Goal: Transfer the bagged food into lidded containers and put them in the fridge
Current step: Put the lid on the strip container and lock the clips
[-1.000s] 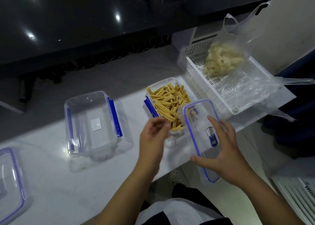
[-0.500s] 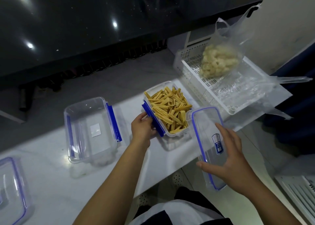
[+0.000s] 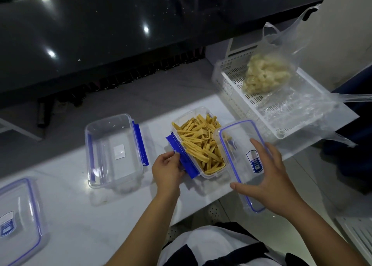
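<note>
A clear container (image 3: pixel 201 114) full of yellow food sticks (image 3: pixel 201 143) sits on the white table (image 3: pixel 70 215). My left hand (image 3: pixel 167 171) grips its blue side clip (image 3: pixel 182 157). My right hand (image 3: pixel 267 177) holds a clear blue-rimmed lid (image 3: pixel 239 145) tilted over the container's right edge and past the table's edge. A second, empty container (image 3: pixel 114 151) with blue clips stands to the left. A plastic bag of pale food (image 3: pixel 267 74) lies in a white perforated basket (image 3: pixel 231 82) at the back right.
Another blue-rimmed lid (image 3: pixel 18 221) lies at the table's left edge. Crumpled clear plastic (image 3: pixel 298 108) fills the basket's near half. A black glossy counter (image 3: pixel 120 34) runs along the back. The table's front edge is close to my body.
My left hand moved from above the food to the container's left side and took its blue clip. The lid in my right hand shifted slightly; the camera view moved a little.
</note>
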A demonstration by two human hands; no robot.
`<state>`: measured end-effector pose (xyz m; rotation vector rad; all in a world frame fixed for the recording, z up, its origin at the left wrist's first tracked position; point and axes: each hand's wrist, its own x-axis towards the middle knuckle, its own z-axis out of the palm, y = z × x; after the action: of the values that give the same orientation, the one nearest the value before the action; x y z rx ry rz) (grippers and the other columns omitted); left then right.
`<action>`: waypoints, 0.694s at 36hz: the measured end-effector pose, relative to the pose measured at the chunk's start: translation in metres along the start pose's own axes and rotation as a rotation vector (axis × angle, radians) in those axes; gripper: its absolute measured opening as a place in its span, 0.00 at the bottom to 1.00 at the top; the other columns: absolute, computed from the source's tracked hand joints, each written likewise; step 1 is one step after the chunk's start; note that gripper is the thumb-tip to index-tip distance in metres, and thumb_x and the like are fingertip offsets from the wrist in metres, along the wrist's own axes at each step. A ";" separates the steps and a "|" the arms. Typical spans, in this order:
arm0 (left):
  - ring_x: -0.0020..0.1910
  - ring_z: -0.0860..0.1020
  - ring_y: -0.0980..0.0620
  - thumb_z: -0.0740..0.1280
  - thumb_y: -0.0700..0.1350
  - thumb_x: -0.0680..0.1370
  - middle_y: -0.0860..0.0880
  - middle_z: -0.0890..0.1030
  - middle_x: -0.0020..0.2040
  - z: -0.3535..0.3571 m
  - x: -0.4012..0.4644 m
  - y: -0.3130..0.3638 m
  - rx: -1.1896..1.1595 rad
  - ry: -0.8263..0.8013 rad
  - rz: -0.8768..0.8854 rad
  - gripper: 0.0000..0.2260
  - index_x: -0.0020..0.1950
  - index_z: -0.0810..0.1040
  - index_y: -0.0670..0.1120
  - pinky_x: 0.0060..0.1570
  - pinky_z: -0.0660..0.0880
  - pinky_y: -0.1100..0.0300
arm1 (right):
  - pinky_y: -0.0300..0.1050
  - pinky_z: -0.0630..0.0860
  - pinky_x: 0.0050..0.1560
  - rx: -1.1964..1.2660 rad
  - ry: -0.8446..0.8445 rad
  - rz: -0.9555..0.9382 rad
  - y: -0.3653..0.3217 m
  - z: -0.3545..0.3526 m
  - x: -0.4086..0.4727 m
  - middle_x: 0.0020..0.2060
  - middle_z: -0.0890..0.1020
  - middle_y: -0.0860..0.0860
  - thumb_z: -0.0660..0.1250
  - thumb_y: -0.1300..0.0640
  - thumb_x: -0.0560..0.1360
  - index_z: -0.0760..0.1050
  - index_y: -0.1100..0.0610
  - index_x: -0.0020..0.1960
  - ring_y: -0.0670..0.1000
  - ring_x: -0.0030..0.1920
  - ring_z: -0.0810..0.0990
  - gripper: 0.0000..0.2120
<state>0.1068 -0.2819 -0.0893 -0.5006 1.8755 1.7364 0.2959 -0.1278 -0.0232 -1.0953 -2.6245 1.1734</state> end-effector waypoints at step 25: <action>0.51 0.79 0.59 0.73 0.46 0.77 0.57 0.80 0.50 0.007 -0.019 0.041 0.381 -0.055 0.653 0.05 0.45 0.80 0.55 0.47 0.78 0.70 | 0.64 0.65 0.71 0.085 -0.065 -0.040 0.019 -0.005 0.020 0.74 0.47 0.31 0.75 0.28 0.52 0.47 0.25 0.73 0.52 0.78 0.52 0.57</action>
<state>0.0985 -0.2726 -0.0451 0.3431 2.4204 1.6539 0.2936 -0.1038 -0.0366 -1.0015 -2.6038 1.3206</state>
